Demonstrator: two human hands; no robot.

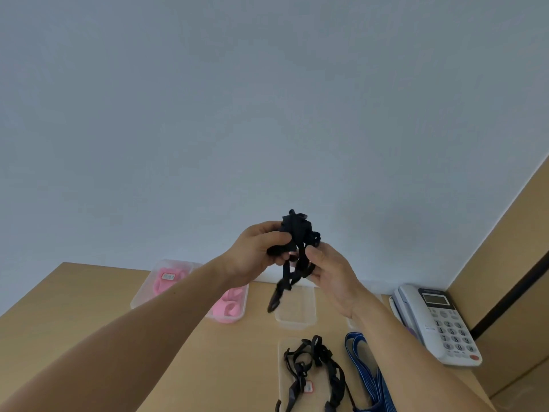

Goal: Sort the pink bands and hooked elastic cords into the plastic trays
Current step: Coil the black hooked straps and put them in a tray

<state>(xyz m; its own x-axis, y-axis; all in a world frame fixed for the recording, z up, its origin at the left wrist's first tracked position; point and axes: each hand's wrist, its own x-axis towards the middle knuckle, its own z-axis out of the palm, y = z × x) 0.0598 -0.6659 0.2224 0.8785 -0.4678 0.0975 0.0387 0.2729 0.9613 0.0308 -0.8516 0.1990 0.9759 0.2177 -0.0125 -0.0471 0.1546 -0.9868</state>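
Observation:
Both hands are raised above the table with a bundled black hooked elastic cord (298, 233) between them. My left hand (258, 251) grips the bundle's upper part. My right hand (329, 269) pinches its lower strands. A hook end (274, 301) dangles below. Pink bands (167, 279) lie in a clear plastic tray (142, 292) at the back left, and more pink bands (228, 304) in a second tray (242, 310) beside it. An empty clear tray (297, 318) stands under the hands. Another black hooked cord (315, 370) lies in a near tray (282, 346).
A blue striped elastic cord (365, 370) lies on the wooden table (89, 307) to the right of the near tray. A white desk telephone (439, 322) stands at the right by a wooden side panel. A pale wall rises behind.

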